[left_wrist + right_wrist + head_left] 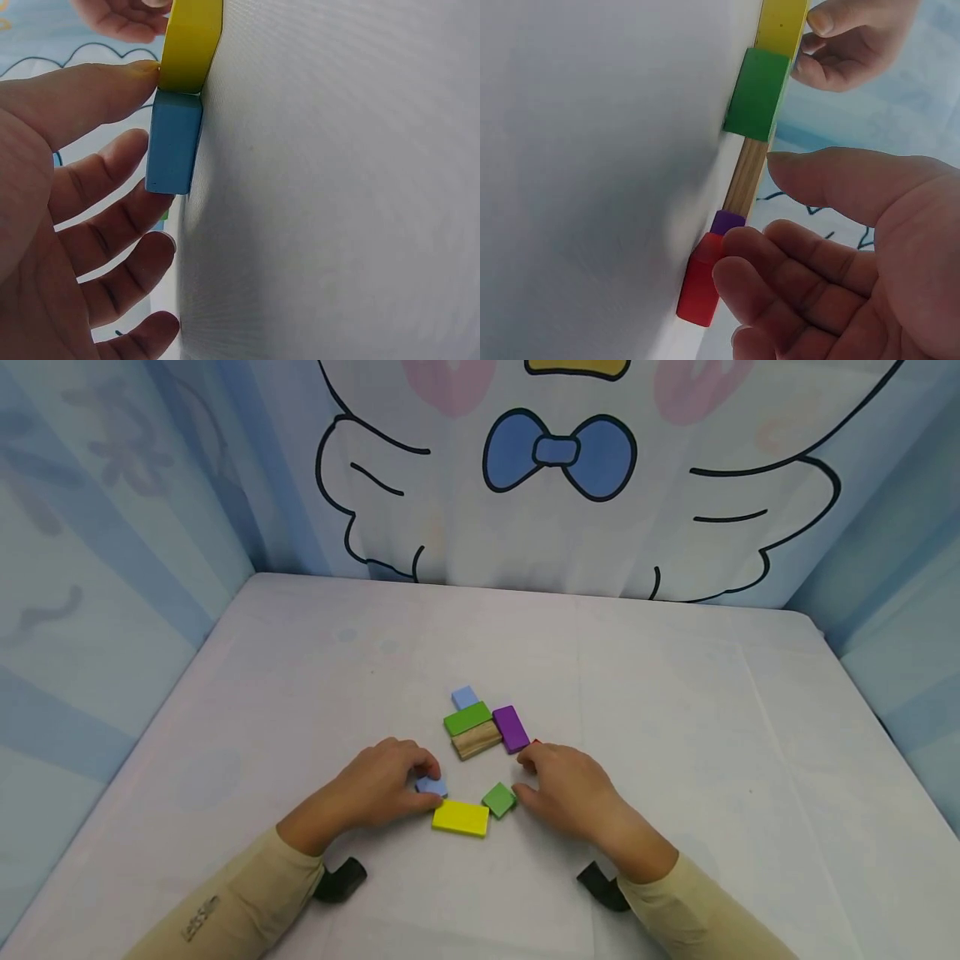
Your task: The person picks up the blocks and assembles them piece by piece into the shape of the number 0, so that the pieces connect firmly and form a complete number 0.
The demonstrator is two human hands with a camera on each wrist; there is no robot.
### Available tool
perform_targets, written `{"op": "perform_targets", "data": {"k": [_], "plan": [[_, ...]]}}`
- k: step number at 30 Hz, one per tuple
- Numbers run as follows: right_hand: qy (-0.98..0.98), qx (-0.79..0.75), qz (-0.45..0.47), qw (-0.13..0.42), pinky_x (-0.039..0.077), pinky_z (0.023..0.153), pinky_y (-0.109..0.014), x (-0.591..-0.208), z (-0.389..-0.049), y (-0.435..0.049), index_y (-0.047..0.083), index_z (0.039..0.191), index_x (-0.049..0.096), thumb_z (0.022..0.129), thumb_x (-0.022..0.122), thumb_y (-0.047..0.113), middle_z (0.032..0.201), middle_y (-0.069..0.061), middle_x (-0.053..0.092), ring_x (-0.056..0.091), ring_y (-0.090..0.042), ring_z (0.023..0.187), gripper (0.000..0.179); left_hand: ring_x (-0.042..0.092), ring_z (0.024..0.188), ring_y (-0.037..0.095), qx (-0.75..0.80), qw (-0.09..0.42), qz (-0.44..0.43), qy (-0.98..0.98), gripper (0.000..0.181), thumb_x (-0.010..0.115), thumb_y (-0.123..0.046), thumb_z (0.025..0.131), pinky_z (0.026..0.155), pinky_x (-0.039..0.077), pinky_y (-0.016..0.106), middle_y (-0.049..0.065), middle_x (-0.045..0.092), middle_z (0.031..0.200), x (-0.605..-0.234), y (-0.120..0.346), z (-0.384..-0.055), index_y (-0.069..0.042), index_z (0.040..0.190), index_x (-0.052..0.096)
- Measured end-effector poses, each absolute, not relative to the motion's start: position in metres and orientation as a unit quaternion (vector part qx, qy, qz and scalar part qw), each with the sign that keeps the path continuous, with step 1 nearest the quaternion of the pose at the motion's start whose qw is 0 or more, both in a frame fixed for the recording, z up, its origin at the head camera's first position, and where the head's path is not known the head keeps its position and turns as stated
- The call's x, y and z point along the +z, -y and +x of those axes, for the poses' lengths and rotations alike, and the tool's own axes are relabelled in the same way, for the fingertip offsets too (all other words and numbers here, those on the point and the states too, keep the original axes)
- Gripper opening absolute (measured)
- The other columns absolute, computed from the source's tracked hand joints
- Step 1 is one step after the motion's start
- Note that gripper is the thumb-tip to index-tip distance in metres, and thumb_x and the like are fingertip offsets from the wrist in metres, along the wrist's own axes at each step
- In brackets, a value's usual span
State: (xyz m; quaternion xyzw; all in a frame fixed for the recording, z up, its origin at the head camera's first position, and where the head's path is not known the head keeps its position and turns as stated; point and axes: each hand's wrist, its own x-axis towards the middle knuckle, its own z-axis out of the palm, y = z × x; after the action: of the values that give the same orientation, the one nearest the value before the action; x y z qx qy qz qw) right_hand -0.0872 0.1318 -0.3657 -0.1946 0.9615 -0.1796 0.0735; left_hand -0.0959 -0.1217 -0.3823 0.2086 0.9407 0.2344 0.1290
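My left hand [390, 781] is at a light blue block [174, 142] that touches the left end of a yellow block [461, 818]. Its thumb tip meets the yellow block's edge, while the spread, relaxed fingers lie close over and behind the blue one. A green block [498, 800] stands at a slant by the yellow block's right end. Beside it, my right hand [573, 789] has its thumb and fingers apart. A red block [700, 281], mostly hidden under this hand in the head view, lies by its fingertips. Whether they touch it I cannot tell.
Beyond the hands lie a wood-grain block [477, 740], a longer green block [468, 718], a purple block [512, 729] and another light blue block [464, 697], close together. White cloth covers the table [675, 693]. Printed curtains [555, 535] stand behind and at both sides.
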Motion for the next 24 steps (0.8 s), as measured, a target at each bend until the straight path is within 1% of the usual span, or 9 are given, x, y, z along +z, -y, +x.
{"op": "perform_targets", "data": {"k": [7,12,19,24], "plan": [[-0.963,-0.179,-0.189,0.072,0.052,0.086,-0.042,-0.367,-0.092,-0.135,0.0,0.112,0.067,0.09,0.074,0.016,0.098,-0.006,0.069,0.065,-0.025,0.092,0.028,0.052,0.087,0.016,0.235,0.134,0.204,-0.941,0.022,0.081,-0.028,0.085,0.08,0.047,0.035,-0.006,0.062,0.092,-0.382,0.122,-0.096,-0.014,0.098,0.071],[-0.964,-0.18,-0.185,0.066,0.053,0.084,-0.042,-0.368,-0.096,-0.137,0.001,0.112,0.067,0.089,0.074,0.016,0.098,-0.006,0.069,0.065,-0.024,0.09,0.028,0.052,0.088,0.016,0.234,0.136,0.199,-0.942,0.022,0.081,-0.029,0.085,0.08,0.047,0.035,-0.006,0.062,0.093,-0.382,0.121,-0.096,-0.015,0.099,0.071],[-0.966,-0.178,-0.175,0.072,0.053,0.087,-0.043,-0.37,-0.102,-0.139,-0.001,0.116,0.066,0.09,0.073,0.017,0.103,-0.008,0.069,0.065,-0.026,0.095,0.032,0.051,0.087,0.016,0.231,0.137,0.194,-0.944,0.022,0.082,-0.029,0.085,0.079,0.047,0.034,-0.006,0.062,0.092,-0.382,0.12,-0.096,-0.015,0.099,0.071],[-0.966,-0.18,-0.173,0.07,0.053,0.087,-0.043,-0.371,-0.106,-0.141,-0.001,0.115,0.066,0.09,0.073,0.016,0.104,-0.009,0.069,0.064,-0.026,0.093,0.032,0.051,0.087,0.016,0.23,0.139,0.192,-0.944,0.022,0.082,-0.029,0.084,0.079,0.047,0.034,-0.006,0.062,0.092,-0.382,0.12,-0.096,-0.015,0.099,0.071]]}}
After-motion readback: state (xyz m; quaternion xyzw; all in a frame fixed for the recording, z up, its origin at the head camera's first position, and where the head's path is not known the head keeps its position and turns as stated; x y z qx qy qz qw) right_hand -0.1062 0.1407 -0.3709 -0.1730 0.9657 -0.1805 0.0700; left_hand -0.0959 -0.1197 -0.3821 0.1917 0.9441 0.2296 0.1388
